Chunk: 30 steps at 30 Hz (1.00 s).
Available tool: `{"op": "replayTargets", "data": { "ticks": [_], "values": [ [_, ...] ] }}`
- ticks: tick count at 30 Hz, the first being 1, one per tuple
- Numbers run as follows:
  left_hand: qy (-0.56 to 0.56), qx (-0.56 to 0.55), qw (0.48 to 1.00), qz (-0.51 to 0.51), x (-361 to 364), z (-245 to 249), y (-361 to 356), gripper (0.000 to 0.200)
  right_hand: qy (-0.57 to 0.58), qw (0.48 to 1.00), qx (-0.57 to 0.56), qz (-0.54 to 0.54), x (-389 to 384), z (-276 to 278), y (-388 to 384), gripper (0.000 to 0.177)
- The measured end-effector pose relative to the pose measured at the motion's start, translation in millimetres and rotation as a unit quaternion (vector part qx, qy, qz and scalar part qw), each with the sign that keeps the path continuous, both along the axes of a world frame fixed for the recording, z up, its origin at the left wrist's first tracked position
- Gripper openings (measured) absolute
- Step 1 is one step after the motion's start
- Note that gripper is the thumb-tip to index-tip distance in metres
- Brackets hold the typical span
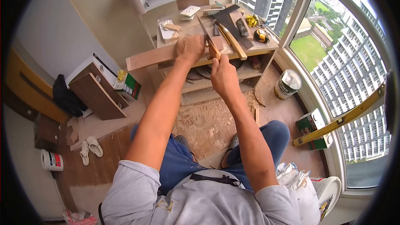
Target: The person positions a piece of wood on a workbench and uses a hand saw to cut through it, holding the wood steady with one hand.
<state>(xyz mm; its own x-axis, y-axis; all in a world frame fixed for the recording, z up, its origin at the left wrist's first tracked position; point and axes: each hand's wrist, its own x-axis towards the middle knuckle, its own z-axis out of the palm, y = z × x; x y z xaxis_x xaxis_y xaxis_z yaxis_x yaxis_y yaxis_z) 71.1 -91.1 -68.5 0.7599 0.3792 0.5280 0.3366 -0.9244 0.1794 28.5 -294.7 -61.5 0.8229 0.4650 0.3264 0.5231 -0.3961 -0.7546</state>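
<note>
My left hand point(191, 48) is closed over a long wooden board point(152, 56), pressing it onto the low workbench point(266, 50). The board's free end sticks out to the left. In my right hand point(225, 75) is the wooden handle of a handsaw point(214, 52), its blade slanting up and to the left, close beside my left fingers. How deep the blade sits in the board cannot be made out. Just right of the saw lies a hammer point(235, 45) with a pale wooden handle. A yellow-and-black tape measure point(261, 36) rests near the bench's right edge.
White socket plates point(190, 11) lie at the back of the bench. Wood shavings point(204, 121) cover the floor between my feet. A paint can point(288, 84), a green tin point(318, 127) and a yellow spirit level point(341, 121) stand by the window. Cabinet panels point(96, 96) lean at left.
</note>
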Motion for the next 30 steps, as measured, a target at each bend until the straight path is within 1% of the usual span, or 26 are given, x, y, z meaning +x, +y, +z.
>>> {"op": "replayTargets", "data": {
  "ticks": [2,4,6,7,8,10,12,15,17,18,19,22,23,25,28,30],
  "values": [
    [0.008,0.03,0.999,-0.017,0,-1,0,0.045,-0.027,0.999,-0.037,-0.015,0,5,10,0.027],
    [0.015,0.009,1.0,-0.006,-6,4,-5,0.046,0.001,1.0,-0.004,-0.018,3,3,13,0.027],
    [0.057,-0.04,0.997,0.028,0,15,-6,0.049,-0.02,1.0,-0.002,-0.01,5,3,13,0.026],
    [0.057,-0.044,0.997,0.02,3,14,-1,0.055,-0.037,0.999,-0.001,-0.005,5,3,11,0.025],
    [0.061,-0.046,0.997,0.021,4,10,2,0.055,-0.033,0.999,-0.003,-0.005,0,-3,2,0.025],
    [0.071,-0.043,0.996,0.031,9,12,4,0.06,-0.01,1.0,-0.005,0.004,-27,5,-33,0.024],
    [0.065,-0.041,0.997,0.023,8,17,2,0.059,0.033,0.998,-0.044,0.014,-61,9,-64,0.023],
    [0.059,-0.043,0.997,0.017,5,18,-1,0.058,0.049,0.997,-0.063,0.008,-74,15,-82,0.023],
    [0.06,-0.045,0.997,0.016,5,11,-1,0.058,0.02,0.997,-0.071,0.0,-44,16,-47,0.026],
    [0.073,-0.039,0.996,0.016,7,4,0,0.056,0.007,0.998,-0.057,-0.003,-14,9,-16,0.028],
    [0.078,-0.028,0.996,0.018,8,7,3,0.055,-0.013,0.999,-0.038,-0.005,12,8,11,0.029],
    [0.084,-0.029,0.996,0.013,4,20,-1,0.055,-0.03,0.999,-0.037,-0.008,24,23,28,0.032],
    [0.062,-0.045,0.997,0.021,5,18,-3,0.057,-0.009,0.999,-0.038,-0.009,17,18,26,0.033],
    [0.07,-0.06,0.995,0.024,9,18,2,0.058,0.017,0.999,-0.04,-0.022,-11,23,-2,0.029],
    [0.08,-0.072,0.994,0.03,11,24,4,0.06,0.046,0.998,-0.044,-0.003,-55,20,-58,0.026],
    [0.093,-0.072,0.993,0.028,9,16,2,0.061,0.075,0.995,-0.06,0.012,-77,22,-79,0.024]
  ]
}}
